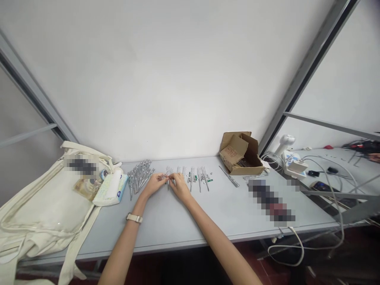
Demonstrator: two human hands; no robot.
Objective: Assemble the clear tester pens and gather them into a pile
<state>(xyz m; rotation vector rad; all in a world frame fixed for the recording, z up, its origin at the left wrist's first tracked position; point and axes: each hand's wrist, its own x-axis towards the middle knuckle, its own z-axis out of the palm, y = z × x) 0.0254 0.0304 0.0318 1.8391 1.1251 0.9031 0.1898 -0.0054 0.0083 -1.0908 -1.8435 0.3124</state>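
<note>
While the left hand pinches a small clear piece between thumb and fingers, the right hand meets it fingertip to fingertip, its fingers drawn narrow; whether it grips the piece too is too small to tell. This piece is just above the table, between the two hands. A pale band circles the left wrist. Just beside the right hand stretches a row of clear tubes, some with slim metal shafts pointing toward the person, and small green pieces lie among them. Left of the left hand is a fanned pile of slender metal tools, then a tissue pack and a cream bag. Farther right, a lone metal tool lies before an open cardboard box, with a white power strip beyond.
</note>
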